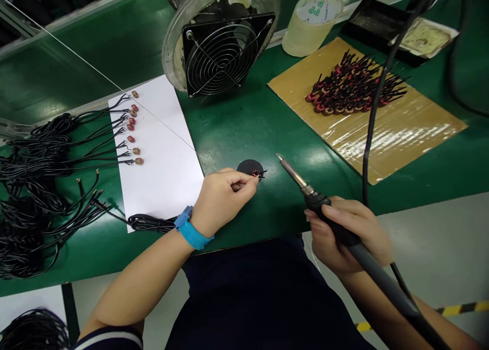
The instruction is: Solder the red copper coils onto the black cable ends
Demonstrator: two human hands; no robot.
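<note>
My left hand [225, 194], with a blue wrist strap [195, 234], pinches a small red and black wound ring coil [256, 173] between thumb and fingertips. Beneath the coil lies a round black disc [250, 165] on the green bench, partly covered by my fingers. My right hand [346, 233] is wrapped round the dark handle of a soldering iron [301, 182]. Its metal tip points up and left, to the right of the coil and apart from it.
A brown board [367, 146] bears a pile of coils [351, 87]. A fan [221, 59] and a tape roll [313, 24] stand behind. At left, black cables [34, 202] reach onto white paper [164, 136] with several coils at their ends. The iron's cord [372, 120] crosses the right side.
</note>
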